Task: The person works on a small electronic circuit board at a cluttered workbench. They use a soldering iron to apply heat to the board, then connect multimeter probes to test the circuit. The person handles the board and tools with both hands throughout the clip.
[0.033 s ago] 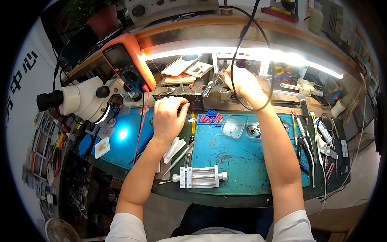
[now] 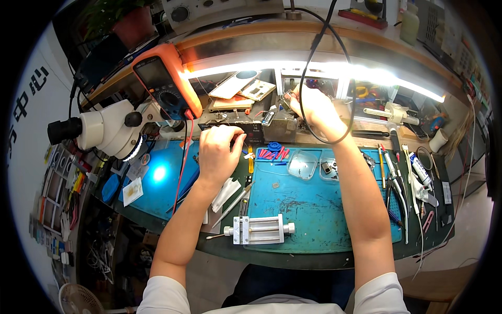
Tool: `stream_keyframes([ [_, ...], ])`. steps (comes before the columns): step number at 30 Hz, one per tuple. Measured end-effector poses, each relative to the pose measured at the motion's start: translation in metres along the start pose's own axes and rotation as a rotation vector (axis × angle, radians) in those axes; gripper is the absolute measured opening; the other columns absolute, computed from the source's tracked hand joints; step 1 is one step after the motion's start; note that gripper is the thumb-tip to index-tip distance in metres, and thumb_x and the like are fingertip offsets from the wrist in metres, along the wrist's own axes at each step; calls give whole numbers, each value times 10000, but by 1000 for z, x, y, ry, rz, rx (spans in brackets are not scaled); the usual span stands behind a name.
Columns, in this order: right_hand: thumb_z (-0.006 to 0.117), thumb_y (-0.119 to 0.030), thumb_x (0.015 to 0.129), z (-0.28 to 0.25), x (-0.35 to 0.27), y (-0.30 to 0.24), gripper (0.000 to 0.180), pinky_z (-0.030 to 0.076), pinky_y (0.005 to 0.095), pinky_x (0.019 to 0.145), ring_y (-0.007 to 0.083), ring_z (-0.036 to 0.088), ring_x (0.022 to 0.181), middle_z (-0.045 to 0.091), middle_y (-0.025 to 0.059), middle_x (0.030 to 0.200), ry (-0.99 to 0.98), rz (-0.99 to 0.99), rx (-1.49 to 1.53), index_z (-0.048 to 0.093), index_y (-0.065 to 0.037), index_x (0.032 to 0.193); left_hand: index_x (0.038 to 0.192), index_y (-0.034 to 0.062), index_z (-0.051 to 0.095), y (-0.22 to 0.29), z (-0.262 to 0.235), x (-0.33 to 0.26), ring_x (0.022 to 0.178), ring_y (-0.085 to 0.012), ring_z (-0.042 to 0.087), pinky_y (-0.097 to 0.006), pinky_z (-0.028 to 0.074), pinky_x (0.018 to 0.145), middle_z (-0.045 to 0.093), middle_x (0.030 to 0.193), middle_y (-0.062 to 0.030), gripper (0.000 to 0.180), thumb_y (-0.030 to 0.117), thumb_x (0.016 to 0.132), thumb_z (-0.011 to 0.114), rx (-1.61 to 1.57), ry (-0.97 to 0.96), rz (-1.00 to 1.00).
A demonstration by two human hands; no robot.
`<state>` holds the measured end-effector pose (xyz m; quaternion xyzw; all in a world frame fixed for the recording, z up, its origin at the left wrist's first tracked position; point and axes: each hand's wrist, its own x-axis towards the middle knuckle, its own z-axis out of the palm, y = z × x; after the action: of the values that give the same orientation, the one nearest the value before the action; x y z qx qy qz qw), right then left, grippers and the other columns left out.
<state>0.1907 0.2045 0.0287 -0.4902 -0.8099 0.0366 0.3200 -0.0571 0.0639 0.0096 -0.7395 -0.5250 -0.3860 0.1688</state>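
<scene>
Blue mat [image 2: 324, 209] covers the tabletop [image 2: 334, 256], with a metal clamp jig [image 2: 259, 230] at its near edge. Left hand [image 2: 218, 153], curled, touches a black device [image 2: 241, 131]; right hand [image 2: 312, 107] pinches a small metal part [image 2: 287, 98], likely positioning; steadiness comes next.

Blue work mat [image 2: 319, 209], speckled and worn. Left of mat: orange multimeter [image 2: 167, 86] with dark grey face; white microscope [image 2: 107, 128] with black eyepiece. On mat: silver-white clamp [image 2: 259, 230], red and blue picks [image 2: 272, 153]. Under mat: dark green bench top [image 2: 418, 240].
</scene>
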Motion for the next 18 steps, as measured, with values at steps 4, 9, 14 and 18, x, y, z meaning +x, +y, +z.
stream_keyframes([
  [4,618,-219,1000,1,0,0,212,558,418,779,345,725,891,747,174,934,-14,-39,83,661,-58,1131,936,82,739,1,-1,0,827,-211,652,-366,438,856,715,876,-31,76,144,898,762,-1,1,2],
  [9,590,-135,1009,9,2,12,257,559,350,769,250,744,894,767,164,1007,-31,-85,223,640,-21,1234,937,80,737,1,0,0,830,-215,653,-369,438,855,715,878,-33,76,142,899,760,-2,-10,3],
  [14,577,-111,1007,11,3,7,242,563,343,792,245,744,915,769,165,1038,-38,44,338,646,1,1210,931,79,735,0,0,-1,830,-215,654,-370,439,853,715,875,-34,72,137,897,763,-11,-4,2],
  [18,601,-127,996,7,6,6,239,569,354,817,264,747,937,767,169,1045,-13,23,285,653,1,1191,930,76,736,1,0,0,832,-216,655,-372,442,854,716,876,-35,74,135,896,764,-3,-9,-2],
])
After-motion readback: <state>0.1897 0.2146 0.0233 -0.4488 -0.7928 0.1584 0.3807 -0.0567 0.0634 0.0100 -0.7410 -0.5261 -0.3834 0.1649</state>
